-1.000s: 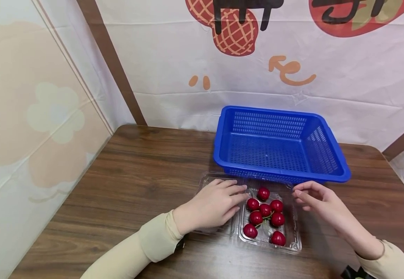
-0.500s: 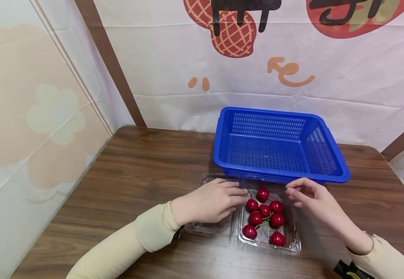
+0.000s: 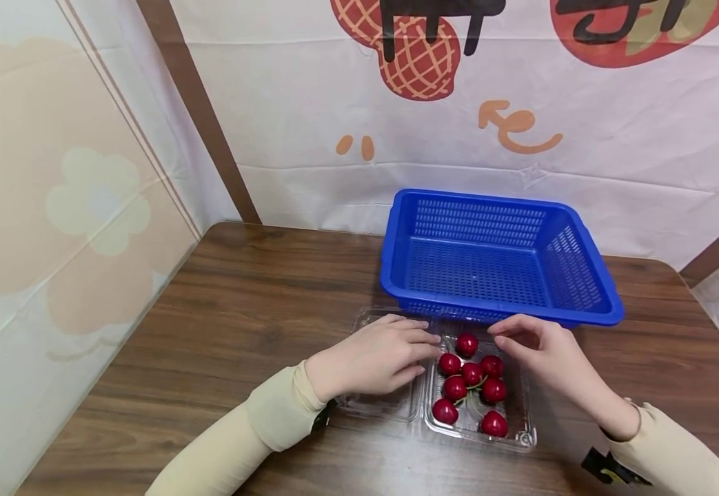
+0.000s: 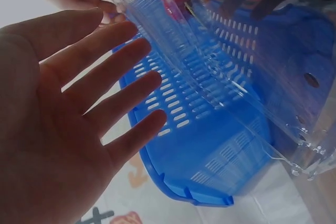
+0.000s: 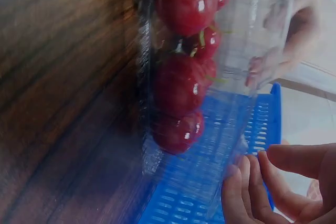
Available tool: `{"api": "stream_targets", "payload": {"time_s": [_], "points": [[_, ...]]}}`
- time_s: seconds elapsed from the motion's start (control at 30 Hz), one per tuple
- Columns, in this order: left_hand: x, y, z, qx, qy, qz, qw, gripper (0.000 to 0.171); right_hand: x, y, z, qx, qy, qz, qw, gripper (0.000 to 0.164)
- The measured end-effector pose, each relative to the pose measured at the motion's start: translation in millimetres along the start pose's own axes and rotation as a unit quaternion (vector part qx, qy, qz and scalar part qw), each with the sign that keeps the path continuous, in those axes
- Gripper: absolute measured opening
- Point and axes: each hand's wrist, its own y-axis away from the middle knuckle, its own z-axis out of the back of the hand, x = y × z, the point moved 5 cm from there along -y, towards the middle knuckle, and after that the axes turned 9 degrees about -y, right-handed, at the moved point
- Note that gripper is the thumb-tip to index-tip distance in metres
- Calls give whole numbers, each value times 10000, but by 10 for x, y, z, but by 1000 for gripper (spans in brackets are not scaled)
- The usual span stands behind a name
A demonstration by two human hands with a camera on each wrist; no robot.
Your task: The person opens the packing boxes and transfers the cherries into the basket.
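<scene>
Right now the clear plastic clamshell box (image 3: 458, 386) lies opened flat on the brown worktop (image 3: 223, 331), just in front of the blue basket (image 3: 495, 258). It is thin, see-through and glossy, with 2 halves side by side: the lid half on my left, the tray half on my right. 7 shiny red cherries (image 3: 472, 375) with green stems sit in the tray half. Its long axis runs left to right across the worktop, parallel to the basket's near wall, and both halves face upward.

My left hand (image 3: 374, 362) rests flat on the lid half, fingers straight and spread, holding nothing. My right hand (image 3: 542, 351) hovers at the tray's far right corner, fingers loosely bent and holding nothing, tips near the cherry farthest from me.

Compared with 1 second ago, my right hand has moved left, closer to the cherries; my left hand and the box have stayed put.
</scene>
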Motion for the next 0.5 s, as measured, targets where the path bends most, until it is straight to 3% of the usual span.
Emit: {"api": "stream_targets", "payload": {"time_s": [0.23,0.5], "points": [[-32,-44,18,-19,-62,-37,10000,33,-2,-59,-78,-34,618,258,9977,12],[-38,-51,0,79,-85,-19,9999,35,47,-95,-179,105,787,553,9953,12]]}}
